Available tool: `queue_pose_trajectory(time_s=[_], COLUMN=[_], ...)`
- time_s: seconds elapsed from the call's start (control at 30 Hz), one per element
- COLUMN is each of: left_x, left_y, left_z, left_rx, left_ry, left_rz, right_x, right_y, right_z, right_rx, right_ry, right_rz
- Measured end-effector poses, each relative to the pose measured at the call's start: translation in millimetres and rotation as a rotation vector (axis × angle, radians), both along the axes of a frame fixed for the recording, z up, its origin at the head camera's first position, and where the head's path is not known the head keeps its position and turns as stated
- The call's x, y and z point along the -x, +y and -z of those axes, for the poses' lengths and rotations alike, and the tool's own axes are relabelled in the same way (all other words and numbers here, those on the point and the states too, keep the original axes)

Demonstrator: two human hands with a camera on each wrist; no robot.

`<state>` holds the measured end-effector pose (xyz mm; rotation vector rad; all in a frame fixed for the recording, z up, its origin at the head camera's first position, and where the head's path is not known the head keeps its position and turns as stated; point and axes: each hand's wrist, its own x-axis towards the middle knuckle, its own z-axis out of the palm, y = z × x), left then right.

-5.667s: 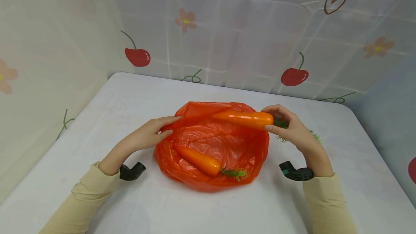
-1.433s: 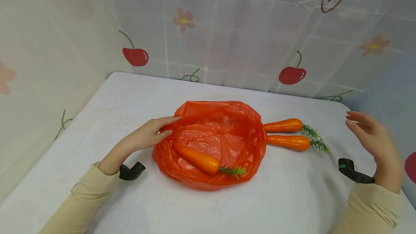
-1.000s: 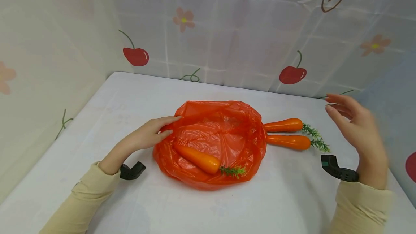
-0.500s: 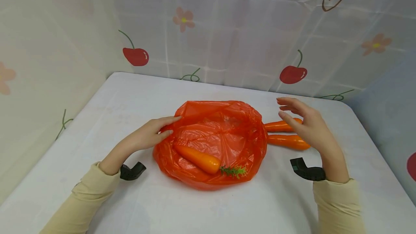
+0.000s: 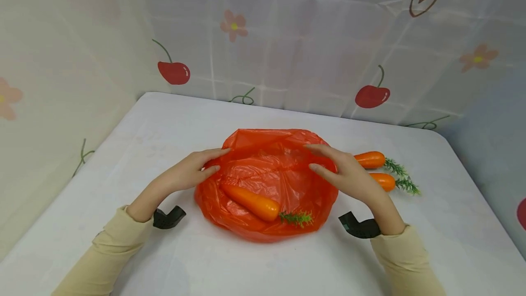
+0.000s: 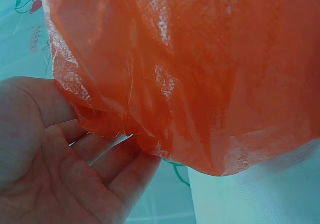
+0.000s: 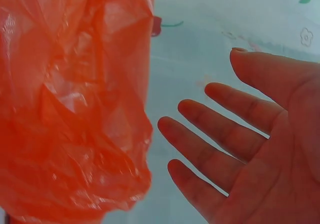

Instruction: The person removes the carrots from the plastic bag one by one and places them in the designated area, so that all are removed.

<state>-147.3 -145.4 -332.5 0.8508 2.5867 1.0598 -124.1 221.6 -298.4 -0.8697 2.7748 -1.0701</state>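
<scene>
A red plastic bag (image 5: pixel 271 137) stands with its mouth wide on the table. Inside its front lies an orange carrot (image 5: pixel 251 202) with a green leafy top. My left hand (image 5: pixel 186 171) rests against the bag's left side, thumb and fingers spread; in the left wrist view the fingertips touch the bag, some hidden behind it. Over the bag's right rim hovers my right hand (image 5: pixel 349 175), its fingers extended and holding nothing; a gap separates them from the bag in the right wrist view. Two more carrots, an upper one (image 5: pixel 371 159) and a lower one (image 5: pixel 384 181), lie right of the bag.
The white-covered table (image 5: pixel 263 273) extends round the bag. Behind it hangs a pale curtain (image 5: pixel 287 49) printed with cherries, flowers and hearts. Each wrist wears a black camera mount, such as the right mount (image 5: pixel 359 226).
A carrot gripped earlier by my right hand now lies right of the bag. That hand went farther right, then came back left to the bag's right rim. The left hand stays put.
</scene>
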Motion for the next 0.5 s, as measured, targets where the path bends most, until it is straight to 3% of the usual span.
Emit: queue_pose_trajectory(time_s=[0.5], left_x=[0.8], left_y=[-0.4], left_z=[0.0], left_rx=[0.005], left_ry=[-0.014], left_rz=[0.001], right_x=[-8.3], right_y=[-40.3], right_z=[29.8], right_rx=[-0.073], right_ry=[-0.126], right_rz=[-0.144])
